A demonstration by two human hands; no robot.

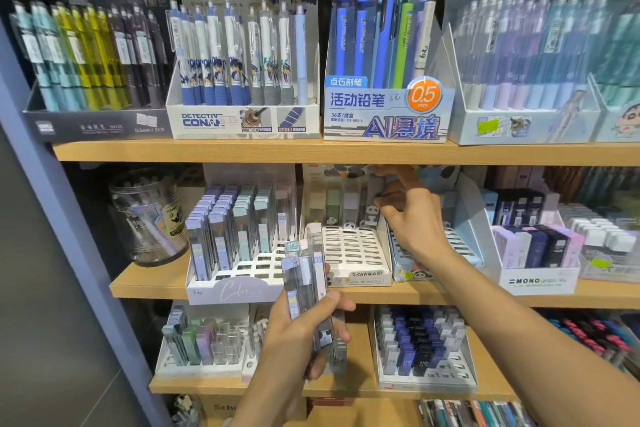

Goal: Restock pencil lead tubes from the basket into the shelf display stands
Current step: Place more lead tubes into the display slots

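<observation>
My left hand [304, 333] grips a bunch of clear pencil lead tubes [306, 281] upright in front of the middle shelf. Higher up, my right hand [408, 211] pinches a grey lead tube with a panda print [374, 198] at the back row of the white panda display stand [353, 250]. That back row holds three other tubes; the stand's front slots are bare. To the left stands a white slotted stand [242, 274] with several purple and blue lead tubes. The basket is out of view.
A clear round jar [149, 215] sits at the middle shelf's left end. A MONO lead box [536, 253] stands to the right. The lower shelf carries two more lead stands [204, 343] [422, 350]. Pencil display boxes [388, 80] fill the top shelf.
</observation>
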